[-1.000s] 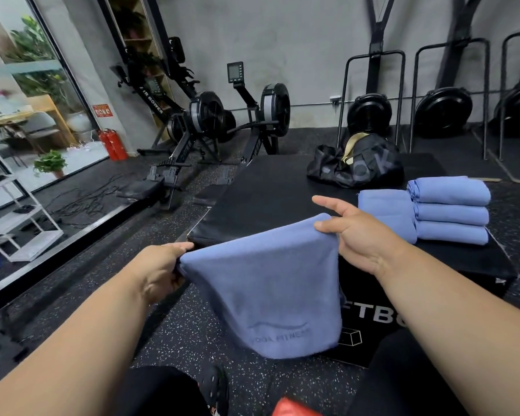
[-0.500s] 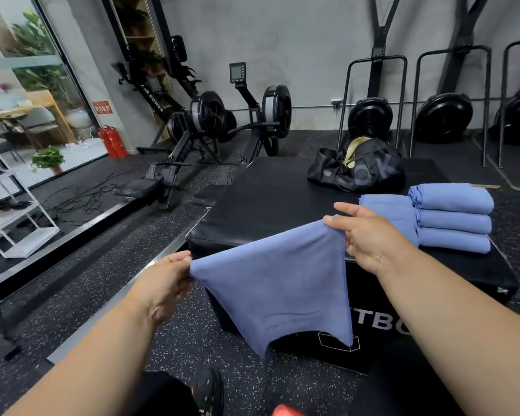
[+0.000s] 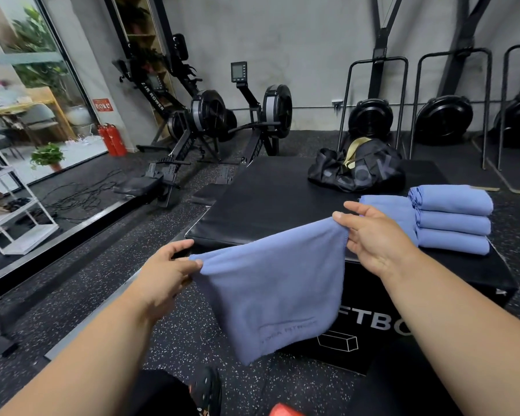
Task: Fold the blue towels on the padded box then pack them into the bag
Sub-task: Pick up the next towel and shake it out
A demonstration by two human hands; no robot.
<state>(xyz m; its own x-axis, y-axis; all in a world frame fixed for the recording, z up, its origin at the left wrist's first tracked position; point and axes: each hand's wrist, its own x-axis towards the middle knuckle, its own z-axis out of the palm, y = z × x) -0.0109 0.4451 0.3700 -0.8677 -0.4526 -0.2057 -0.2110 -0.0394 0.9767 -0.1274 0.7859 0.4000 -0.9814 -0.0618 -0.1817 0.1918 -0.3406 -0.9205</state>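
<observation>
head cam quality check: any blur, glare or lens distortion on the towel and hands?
Head view: wide-angle bending is clear, the window frame leans and the forearms balloon at the bottom edge; daylight washes out the window side; the held towel, left hand and right hand are fairly sharp, the towel's logo faint; lighting over the box is soft and even.

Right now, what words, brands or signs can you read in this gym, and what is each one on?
"AIR ROWER" on the rowing machine's arm.
"FTBO", cut off by the towel and arm, on the padded box's front.
"OK", large faint letters, on the black bag.
Held blue towel: embroidered logo, roughly "YOGA FITNESS", not certain.
Red wall sign: too blurred.
Rower monitor: unreadable.
</observation>
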